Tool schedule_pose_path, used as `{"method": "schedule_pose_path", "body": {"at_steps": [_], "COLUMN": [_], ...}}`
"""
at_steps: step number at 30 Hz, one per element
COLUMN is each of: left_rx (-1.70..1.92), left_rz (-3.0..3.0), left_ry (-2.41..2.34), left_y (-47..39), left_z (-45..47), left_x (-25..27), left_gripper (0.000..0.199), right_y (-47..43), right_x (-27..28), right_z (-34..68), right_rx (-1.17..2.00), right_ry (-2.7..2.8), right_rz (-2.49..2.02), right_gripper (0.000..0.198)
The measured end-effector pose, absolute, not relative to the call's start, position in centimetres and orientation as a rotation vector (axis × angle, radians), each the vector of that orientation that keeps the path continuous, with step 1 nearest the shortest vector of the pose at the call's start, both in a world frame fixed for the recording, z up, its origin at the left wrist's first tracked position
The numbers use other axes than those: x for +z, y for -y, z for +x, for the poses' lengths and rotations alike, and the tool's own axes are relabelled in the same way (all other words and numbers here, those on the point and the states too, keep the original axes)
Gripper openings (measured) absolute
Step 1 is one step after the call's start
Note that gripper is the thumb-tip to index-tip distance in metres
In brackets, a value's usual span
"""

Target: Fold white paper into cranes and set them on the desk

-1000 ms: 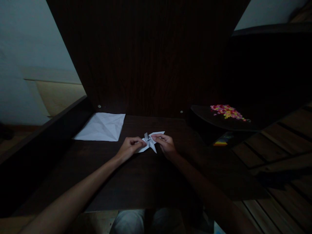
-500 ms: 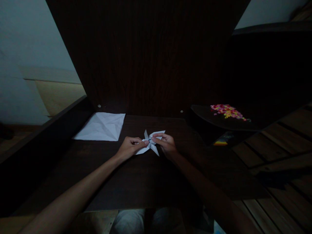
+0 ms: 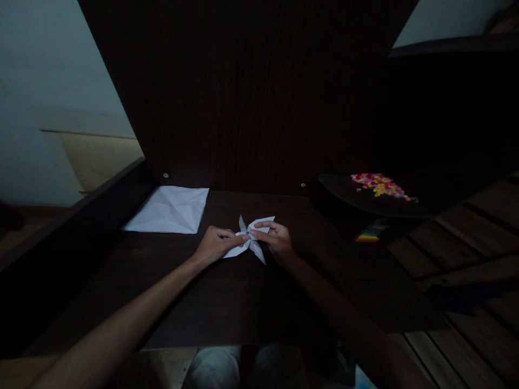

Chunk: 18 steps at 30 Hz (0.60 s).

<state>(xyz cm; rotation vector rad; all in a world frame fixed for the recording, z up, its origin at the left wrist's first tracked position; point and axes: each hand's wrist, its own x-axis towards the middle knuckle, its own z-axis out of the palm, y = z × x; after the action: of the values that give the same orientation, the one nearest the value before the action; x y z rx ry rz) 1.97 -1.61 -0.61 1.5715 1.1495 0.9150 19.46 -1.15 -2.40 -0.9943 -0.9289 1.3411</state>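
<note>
Folded white paper [image 3: 256, 250] is pinched in both curled hands [image 3: 212, 244].

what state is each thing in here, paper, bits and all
folded paper: creased, four points splayed
left grip: pinching folded paper's left side
right grip: pinching its right side
white paper: unfolded, flat, creased
colourful bits: loose, heaped on side shelf

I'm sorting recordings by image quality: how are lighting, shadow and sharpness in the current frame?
Head view: dim throughout, the right forearm sinking into shadow against the dark tabletop; head view: the white sheet and folded white paper stand out, no strong glare on either; head view: the colourful pieces are too small to tell apart well.
</note>
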Motion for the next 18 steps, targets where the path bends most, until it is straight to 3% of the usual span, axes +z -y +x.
{"method": "schedule_pose_path", "body": {"at_steps": [18], "left_rx": [0.857], "left_rz": [1.527], "left_ry": [-1.169], "left_y": [1.44], "left_z": [1.75], "left_x": [-0.85], "left_gripper": [0.043], "right_y": [1.05], "right_x": [-2.91], "right_z": [19.61], "right_rx": [1.257], "right_ry": [0.989], "right_rz": [-1.047], "right_gripper": [0.033]}}
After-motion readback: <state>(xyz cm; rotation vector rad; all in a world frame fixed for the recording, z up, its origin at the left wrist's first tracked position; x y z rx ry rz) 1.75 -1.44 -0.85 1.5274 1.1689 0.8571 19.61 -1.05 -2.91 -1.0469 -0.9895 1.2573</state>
